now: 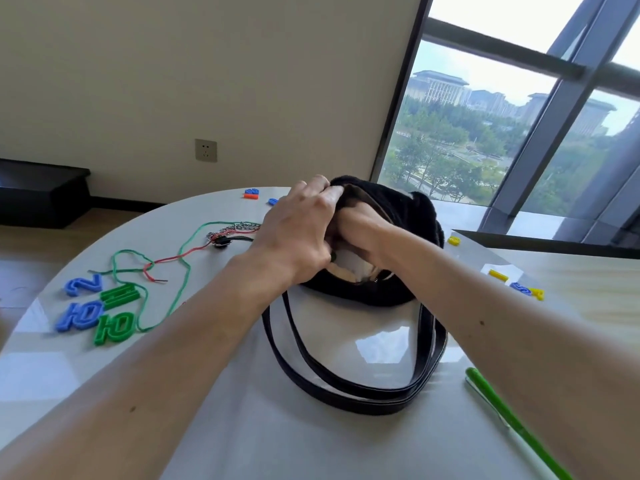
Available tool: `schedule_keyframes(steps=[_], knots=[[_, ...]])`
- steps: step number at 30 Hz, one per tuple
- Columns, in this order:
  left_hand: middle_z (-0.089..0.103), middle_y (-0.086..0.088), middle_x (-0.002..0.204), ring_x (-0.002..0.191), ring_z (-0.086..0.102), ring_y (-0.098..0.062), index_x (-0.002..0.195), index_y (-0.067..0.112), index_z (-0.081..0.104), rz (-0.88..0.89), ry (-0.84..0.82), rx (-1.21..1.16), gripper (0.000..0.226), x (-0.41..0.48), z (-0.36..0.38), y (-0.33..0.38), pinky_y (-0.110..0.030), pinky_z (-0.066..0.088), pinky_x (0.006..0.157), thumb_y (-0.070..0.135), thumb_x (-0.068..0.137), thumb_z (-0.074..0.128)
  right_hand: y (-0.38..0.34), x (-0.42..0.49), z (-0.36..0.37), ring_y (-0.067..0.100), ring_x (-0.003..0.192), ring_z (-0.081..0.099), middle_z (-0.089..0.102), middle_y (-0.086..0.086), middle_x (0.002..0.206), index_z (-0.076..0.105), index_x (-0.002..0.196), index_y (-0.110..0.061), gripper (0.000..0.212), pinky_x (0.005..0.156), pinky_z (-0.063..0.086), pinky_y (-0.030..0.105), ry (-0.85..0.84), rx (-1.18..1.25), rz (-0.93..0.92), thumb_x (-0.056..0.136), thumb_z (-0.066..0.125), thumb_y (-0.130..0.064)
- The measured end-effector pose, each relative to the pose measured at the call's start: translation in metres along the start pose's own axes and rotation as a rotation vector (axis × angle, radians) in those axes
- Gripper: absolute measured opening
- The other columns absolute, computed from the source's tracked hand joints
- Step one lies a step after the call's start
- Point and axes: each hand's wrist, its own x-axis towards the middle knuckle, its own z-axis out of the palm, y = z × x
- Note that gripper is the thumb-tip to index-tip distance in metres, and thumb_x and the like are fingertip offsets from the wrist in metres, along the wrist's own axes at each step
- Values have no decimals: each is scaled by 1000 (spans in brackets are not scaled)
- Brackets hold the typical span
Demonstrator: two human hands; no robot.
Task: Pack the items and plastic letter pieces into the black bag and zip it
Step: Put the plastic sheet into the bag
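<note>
A fuzzy black bag (412, 216) sits open in the middle of the round white table (242, 410), its straps (346, 386) looped toward me. My left hand (298, 230) grips the bag's left rim and holds the mouth open. My right hand (360, 230) is pushed into the opening, its fingers hidden inside, so what it holds cannot be seen. Blue and green plastic letter pieces (100, 313) lie at the left. More pieces lie at the far edge (251, 194) and at the right (519, 285), with a yellow one (453, 240) beside the bag.
Green and red cords (166, 265) and a metal chain (239, 227) with a black clip lie left of the bag. A green stick (512, 420) lies at the front right. A wall socket, a dark bench and a large window are behind the table.
</note>
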Motion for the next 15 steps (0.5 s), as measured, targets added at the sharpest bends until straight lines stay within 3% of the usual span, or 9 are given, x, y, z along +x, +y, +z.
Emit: schedule_keyframes(steps=[2, 4, 10, 15], knots=[[50, 2, 125, 119, 46, -22, 138, 18, 47, -6, -16, 13, 64, -1, -1, -2, -43, 51, 87, 10, 78, 66, 5, -20, -8, 21, 55, 56, 60, 17, 74, 63, 116, -3, 39, 50, 48, 33, -115, 23, -25, 88, 41, 12], [51, 0, 125, 120, 48, -23, 135, 16, 50, -15, -42, 29, 61, -3, -3, -5, -44, 51, 88, 12, 77, 66, 12, -44, -21, 17, 48, 51, 62, 12, 69, 65, 122, -10, 48, 42, 39, 23, -216, -86, -78, 86, 44, 13], [53, 5, 118, 113, 52, -20, 123, 27, 57, -2, -302, 193, 53, -11, -1, -6, -35, 46, 77, 30, 73, 76, 15, -117, -99, 11, 55, 58, 69, -1, 65, 73, 87, -17, 11, 54, 44, 17, -184, -481, -74, 92, 64, -15], [46, 3, 115, 115, 44, -18, 112, 30, 61, 59, -311, 228, 34, -18, -2, 4, -40, 48, 82, 30, 80, 71, 41, -142, -157, 15, 74, 65, 71, 1, 86, 67, 83, -20, 15, 70, 51, 33, -53, -747, 123, 88, 73, -33]])
